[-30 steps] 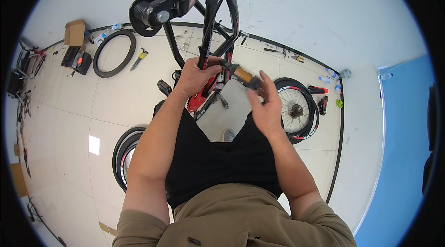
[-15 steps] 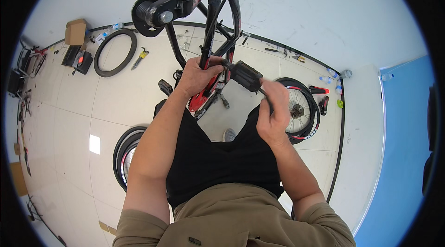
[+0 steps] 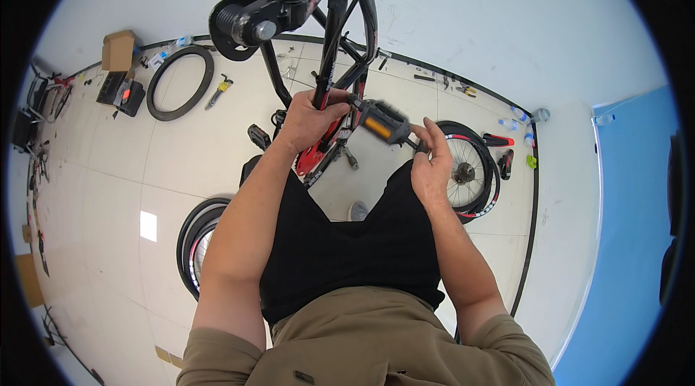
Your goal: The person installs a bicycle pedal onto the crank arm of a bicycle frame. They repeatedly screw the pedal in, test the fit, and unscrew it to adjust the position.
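A black bike pedal (image 3: 385, 124) with an orange reflector sits in front of me, sideways, beside the black and red bike frame (image 3: 329, 60). My left hand (image 3: 310, 124) is closed at the pedal's inner end, thumb and fingers pinching what looks like the crank arm's end; the fingers hide most of it. From the pedal's outer end a thin dark rod (image 3: 413, 144) runs into my right hand (image 3: 433, 169). Thumb and forefinger pinch it while other fingers stick up; its kind is hidden. Below my left hand shows a red chainring (image 3: 310, 160).
A second pedal (image 3: 258, 137) is left of the frame. Wheels lie on the floor at right (image 3: 478, 194) and left (image 3: 187, 245). Farther off are a loose tyre (image 3: 156, 96), a yellow-handled tool (image 3: 219, 90), an open cardboard box (image 3: 118, 51) and a saddle (image 3: 498, 140).
The pedal has turned about its axle, bringing its orange reflector into view. My right hand has shifted slightly right and down, its fingers lifting and spreading. The left hand stays put.
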`<action>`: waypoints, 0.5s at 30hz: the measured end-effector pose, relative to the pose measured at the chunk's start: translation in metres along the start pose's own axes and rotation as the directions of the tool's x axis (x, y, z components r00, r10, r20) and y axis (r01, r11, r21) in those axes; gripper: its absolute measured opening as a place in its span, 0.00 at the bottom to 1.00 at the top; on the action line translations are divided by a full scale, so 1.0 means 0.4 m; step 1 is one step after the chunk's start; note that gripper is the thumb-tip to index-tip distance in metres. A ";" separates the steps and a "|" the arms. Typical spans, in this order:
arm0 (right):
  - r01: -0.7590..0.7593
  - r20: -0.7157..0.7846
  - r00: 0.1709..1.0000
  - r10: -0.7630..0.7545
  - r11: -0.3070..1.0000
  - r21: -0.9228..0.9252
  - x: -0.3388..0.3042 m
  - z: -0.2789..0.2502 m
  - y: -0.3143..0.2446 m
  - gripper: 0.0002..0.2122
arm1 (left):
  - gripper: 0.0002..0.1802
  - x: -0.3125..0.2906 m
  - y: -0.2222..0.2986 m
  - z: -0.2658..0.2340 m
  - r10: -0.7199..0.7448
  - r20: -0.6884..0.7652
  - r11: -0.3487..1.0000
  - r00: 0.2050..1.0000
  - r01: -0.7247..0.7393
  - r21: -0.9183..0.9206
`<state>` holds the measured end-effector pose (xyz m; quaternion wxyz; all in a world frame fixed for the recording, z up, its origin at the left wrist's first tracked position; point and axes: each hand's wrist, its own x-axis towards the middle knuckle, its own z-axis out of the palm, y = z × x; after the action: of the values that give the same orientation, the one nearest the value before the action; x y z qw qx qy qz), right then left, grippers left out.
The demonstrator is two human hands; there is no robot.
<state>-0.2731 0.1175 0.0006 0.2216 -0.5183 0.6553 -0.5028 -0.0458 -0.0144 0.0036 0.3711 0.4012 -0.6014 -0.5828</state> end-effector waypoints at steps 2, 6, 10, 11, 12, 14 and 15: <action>0.084 -0.032 0.996 -0.084 0.996 0.021 -0.005 0.000 -0.026 0.34 | 0.14 0.002 0.001 0.000 -0.008 -0.004 1.000 1.000 0.009 0.009; 0.320 -0.017 0.947 -0.320 0.947 0.041 -0.007 0.006 -0.087 0.37 | 0.14 0.001 0.003 -0.002 -0.002 -0.014 1.000 1.000 0.002 0.018; 0.438 -0.017 0.898 -0.439 0.898 -0.034 0.003 0.001 -0.114 0.38 | 0.14 0.005 -0.003 0.000 0.011 0.002 1.000 1.000 -0.011 -0.006; 0.482 -0.009 0.875 -0.484 0.872 -0.085 0.007 -0.004 -0.122 0.38 | 0.14 0.004 -0.004 0.000 0.012 0.004 1.000 1.000 -0.012 -0.022; 0.524 0.001 0.849 -0.529 0.841 -0.135 0.010 -0.010 -0.130 0.37 | 0.14 0.004 -0.004 0.000 0.003 -0.001 1.000 1.000 -0.003 -0.006; 0.608 0.123 0.793 -0.597 0.764 -0.214 0.014 -0.022 -0.146 0.37 | 0.14 0.003 0.008 0.002 -0.015 -0.008 0.999 1.000 0.015 0.028; 0.650 0.185 0.760 -0.623 0.719 -0.246 0.016 -0.028 -0.148 0.36 | 0.14 0.002 0.006 0.001 -0.013 -0.016 1.000 1.000 0.013 -0.001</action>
<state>-0.2574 0.1189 0.0593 -0.0158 -0.7607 0.4941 -0.4207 -0.0466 -0.0150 0.0062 0.3719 0.4096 -0.5956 -0.5823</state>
